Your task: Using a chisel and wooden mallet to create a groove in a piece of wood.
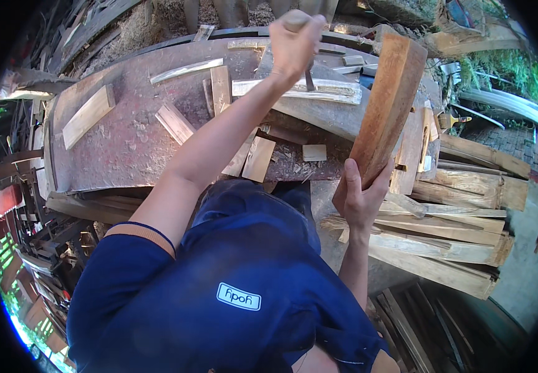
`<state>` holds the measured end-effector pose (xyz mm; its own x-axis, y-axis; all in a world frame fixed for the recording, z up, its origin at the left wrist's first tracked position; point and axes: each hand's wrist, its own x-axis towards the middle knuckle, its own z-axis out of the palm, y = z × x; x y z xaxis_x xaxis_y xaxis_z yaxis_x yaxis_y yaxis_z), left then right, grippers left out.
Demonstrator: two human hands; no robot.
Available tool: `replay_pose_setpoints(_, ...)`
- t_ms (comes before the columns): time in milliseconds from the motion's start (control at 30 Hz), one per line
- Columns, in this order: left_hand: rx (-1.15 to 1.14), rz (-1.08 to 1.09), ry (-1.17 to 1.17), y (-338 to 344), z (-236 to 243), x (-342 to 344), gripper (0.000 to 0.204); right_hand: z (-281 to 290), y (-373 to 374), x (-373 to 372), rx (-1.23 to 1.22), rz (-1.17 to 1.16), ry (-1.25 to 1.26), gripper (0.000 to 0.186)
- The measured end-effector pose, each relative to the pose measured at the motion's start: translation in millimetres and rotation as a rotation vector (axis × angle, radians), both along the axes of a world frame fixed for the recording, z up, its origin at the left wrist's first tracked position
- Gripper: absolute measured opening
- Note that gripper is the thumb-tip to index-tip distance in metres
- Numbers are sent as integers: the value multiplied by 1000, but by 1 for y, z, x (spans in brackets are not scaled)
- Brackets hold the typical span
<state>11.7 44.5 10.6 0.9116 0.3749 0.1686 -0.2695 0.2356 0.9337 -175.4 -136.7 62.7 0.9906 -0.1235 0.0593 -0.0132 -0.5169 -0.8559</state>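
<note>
My left hand [295, 50] is wrapped round the rounded handle of a chisel. The dark chisel blade [310, 81] points down and meets a pale strip of wood [337, 91] on the workbench [132, 140]. My right hand [366, 196] grips the near end of a long, thick brown wooden block [390, 93], thumb along one side. This block is raised and tilted, its far end to the right of my left hand. Part of the bench behind it is hidden.
Wood offcuts lie about the bench, among them a pale block [88, 116] at left and a small piece [314, 153] near the front. A paintbrush [454, 120] lies to the right. Stacked boards [449, 245] fill the right side. Shavings [147, 28] heap beyond the bench.
</note>
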Motion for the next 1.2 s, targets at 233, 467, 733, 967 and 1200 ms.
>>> replay_pose_setpoints(233, 0, -22, -108, -9, 0, -1, 17, -4, -4, -3, 111, -55, -11, 64)
replay_pose_setpoints(467, 174, -23, -66, -23, -6, -5, 24, -9, -8, -6, 24, -57, -11, 64)
replay_pose_setpoints(733, 318, -9, -106, -30, -7, -11, 22, 2, -4, 3, 95, -25, -48, 62)
replay_pose_setpoints(967, 352, -12, -257, -55, -6, -24, 19, 23, 9, 4, 289, -86, -178, 73)
replay_pose_setpoints(1200, 482, -94, -334, -67, -11, -45, 21, 6, -4, 17, -175, 35, 7, 58)
